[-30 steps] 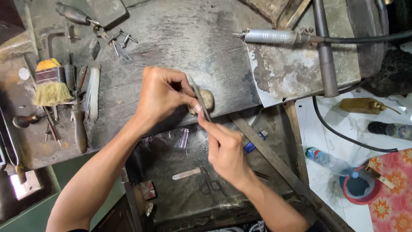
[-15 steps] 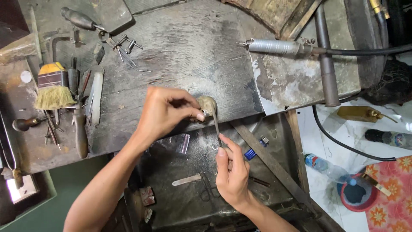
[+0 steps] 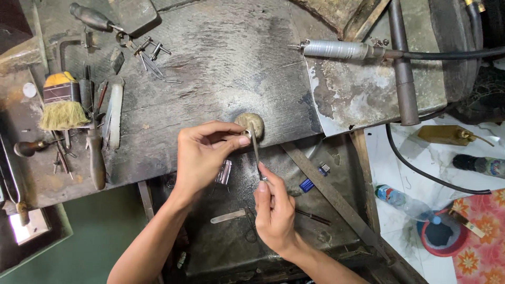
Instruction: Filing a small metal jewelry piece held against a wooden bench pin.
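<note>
My left hand [image 3: 202,155] pinches a small ring [image 3: 245,134] against the peg [image 3: 251,124] at the bench [image 3: 221,63] edge. My right hand [image 3: 273,208], below the peg, grips a thin file [image 3: 256,150], its tip at the ring. To do this well, I judge: brace the ring firmly on the peg and stroke lightly, keeping the file flat. A brush [image 3: 59,102] lies far left of the peg.
</note>
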